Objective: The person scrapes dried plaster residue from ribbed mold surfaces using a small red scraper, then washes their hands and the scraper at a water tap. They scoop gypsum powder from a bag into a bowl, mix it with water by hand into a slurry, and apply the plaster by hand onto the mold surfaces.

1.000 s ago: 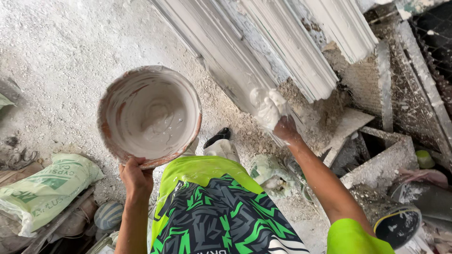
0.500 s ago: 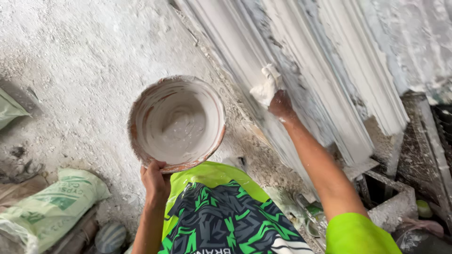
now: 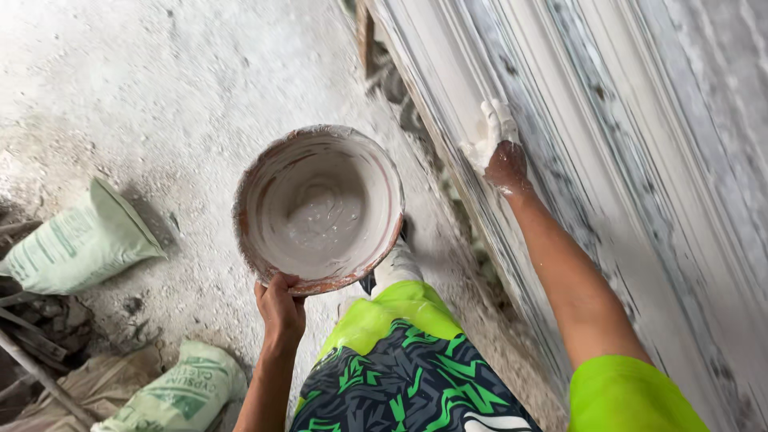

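A: What's nearest the cam?

B: Green/black patterned shorts (image 3: 408,384), w/ lime sleeve (image 3: 632,396) on the rt. Two pale green sacks (image 3: 180,392) lie low left on the dusty floor (image 3: 160,80).

A: Left hand?

B: Left hand (image 3: 280,308) has its fingers clamped on the near rim of the plaster bowl (image 3: 320,208). The bowl is held up over the floor, w/ wet white mix in the bottom.

A: Rt hand?

B: Further out. Right hand (image 3: 504,160) presses a white plaster lump (image 3: 492,128) vs the ribbed white moulding (image 3: 576,160). Fingers are buried in plaster, can't tell if they're apart or together.
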Available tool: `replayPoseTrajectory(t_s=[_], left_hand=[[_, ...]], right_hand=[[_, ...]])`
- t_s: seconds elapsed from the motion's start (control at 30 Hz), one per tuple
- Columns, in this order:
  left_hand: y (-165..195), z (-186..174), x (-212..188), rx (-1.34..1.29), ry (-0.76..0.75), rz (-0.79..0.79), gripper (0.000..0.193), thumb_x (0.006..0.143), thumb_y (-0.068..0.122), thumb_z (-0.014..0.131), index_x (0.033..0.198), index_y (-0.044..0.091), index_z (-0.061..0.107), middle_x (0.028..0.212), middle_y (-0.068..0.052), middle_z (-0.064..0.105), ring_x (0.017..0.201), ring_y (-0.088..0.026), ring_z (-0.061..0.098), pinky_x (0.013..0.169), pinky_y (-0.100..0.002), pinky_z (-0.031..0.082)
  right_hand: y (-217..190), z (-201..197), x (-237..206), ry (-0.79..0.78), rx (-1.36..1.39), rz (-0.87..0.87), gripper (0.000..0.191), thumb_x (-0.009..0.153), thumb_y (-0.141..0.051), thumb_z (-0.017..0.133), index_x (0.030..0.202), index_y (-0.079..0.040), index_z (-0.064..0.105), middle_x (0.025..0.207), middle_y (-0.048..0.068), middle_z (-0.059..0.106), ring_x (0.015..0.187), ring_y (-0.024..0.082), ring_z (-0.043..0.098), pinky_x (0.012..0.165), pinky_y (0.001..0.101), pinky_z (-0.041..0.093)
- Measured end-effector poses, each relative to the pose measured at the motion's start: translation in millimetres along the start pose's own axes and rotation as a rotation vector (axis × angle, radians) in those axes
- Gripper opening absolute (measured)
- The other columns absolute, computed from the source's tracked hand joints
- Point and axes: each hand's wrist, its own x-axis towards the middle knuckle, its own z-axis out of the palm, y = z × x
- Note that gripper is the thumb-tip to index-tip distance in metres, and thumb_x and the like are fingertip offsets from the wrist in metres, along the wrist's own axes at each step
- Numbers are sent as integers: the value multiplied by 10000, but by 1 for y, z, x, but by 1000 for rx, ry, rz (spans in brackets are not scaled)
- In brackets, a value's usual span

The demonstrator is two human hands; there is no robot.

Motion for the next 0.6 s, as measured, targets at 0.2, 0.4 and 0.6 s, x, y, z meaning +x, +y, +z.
replayPoseTrajectory(t_s=[0.2,0.4,0.6], left_hand=[[79,80,118,-119,-67,59,389,769,-54,524,1143,42,482,1012,-110,556,843,-264,625,711,-442,610],[176,203,224,-126,63,39,348,764,-43,514,1084,90,478,1003,-118,552,817,-260,606,679,-451,569],[270,291,314,-196,116,59,312,788,-66,536,1060,47,431,974,-131,525,815,-262,575,675,-468,567]], right_hand=[[-125,-53,173,584,71,-526,876,925,-324,754,1605,-56,272,1396,393,607,1122,543,652,853,476,569],[-211,-59,380,190,88,-284,672,930,-267,714,1442,-16,357,1282,326,624,998,482,671,818,500,550],[-268,-47,556,33,-111,-189,230,795,-106,683,934,77,681,913,275,702,827,408,695,765,510,546]])
